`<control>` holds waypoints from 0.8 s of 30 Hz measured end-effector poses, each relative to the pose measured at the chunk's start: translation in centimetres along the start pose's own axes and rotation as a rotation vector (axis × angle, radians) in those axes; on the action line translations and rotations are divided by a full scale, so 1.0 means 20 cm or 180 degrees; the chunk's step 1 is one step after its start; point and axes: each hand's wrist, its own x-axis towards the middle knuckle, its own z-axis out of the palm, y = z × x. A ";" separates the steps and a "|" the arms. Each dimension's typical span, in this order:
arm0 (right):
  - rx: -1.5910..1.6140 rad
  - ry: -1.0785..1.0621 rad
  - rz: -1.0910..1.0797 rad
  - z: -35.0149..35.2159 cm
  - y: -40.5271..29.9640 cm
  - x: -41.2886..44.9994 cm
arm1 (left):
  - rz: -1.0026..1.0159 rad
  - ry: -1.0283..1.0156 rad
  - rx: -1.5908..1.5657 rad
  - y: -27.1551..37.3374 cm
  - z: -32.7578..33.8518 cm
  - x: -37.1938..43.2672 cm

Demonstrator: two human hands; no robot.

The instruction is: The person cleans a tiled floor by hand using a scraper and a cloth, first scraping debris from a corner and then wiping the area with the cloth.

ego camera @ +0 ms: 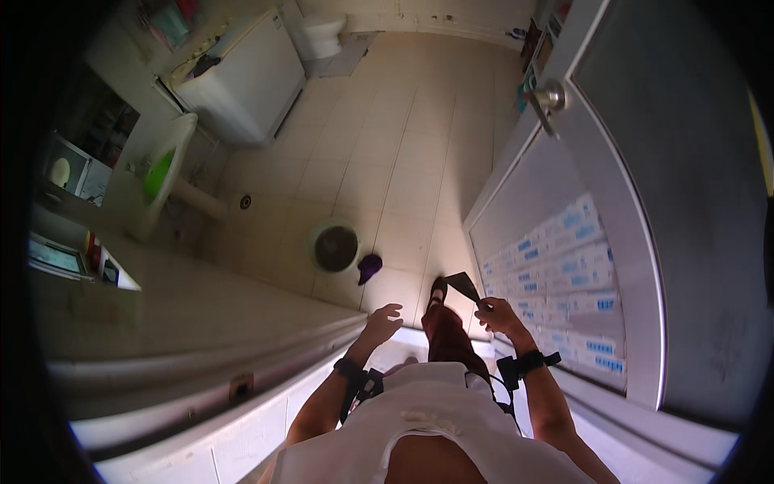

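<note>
Near the lower middle, my left hand (383,325) is held in the air with its fingers apart and nothing in it. My right hand (497,316) grips the narrow end of a dark, flat, roughly four-sided object (462,286); its exact kind cannot be told. That object hangs beside my dark shoe (437,290). On the tiled floor ahead of my left hand lies a crumpled purple cloth (369,268), beside a round pale bucket (314,245) holding dark liquid.
An open door (514,163) with a metal lever handle (547,100) stands on the right. A washbasin (176,163) with a green bowl (159,174), a white appliance (248,85) and a toilet (321,33) line the left and far side. A floor drain (245,202) lies near the basin.
</note>
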 end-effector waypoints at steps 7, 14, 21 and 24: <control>-0.0366 -0.0119 -0.0124 -0.28 -0.46 0.42 | 0.0947 0.0343 -0.0285 0.44 -0.18 0.70; -0.0361 -0.0127 -0.0360 -0.44 -0.78 0.70 | 0.1271 -0.0308 -0.0838 1.23 -0.24 1.32; -0.0199 0.0254 -0.0471 -0.54 -1.00 0.99 | 0.1999 -0.1060 -0.0523 1.65 -0.23 1.78; 0.0151 0.0493 -0.0390 -0.59 -1.01 1.17 | 0.2935 -0.1161 -0.0179 1.73 -0.17 2.00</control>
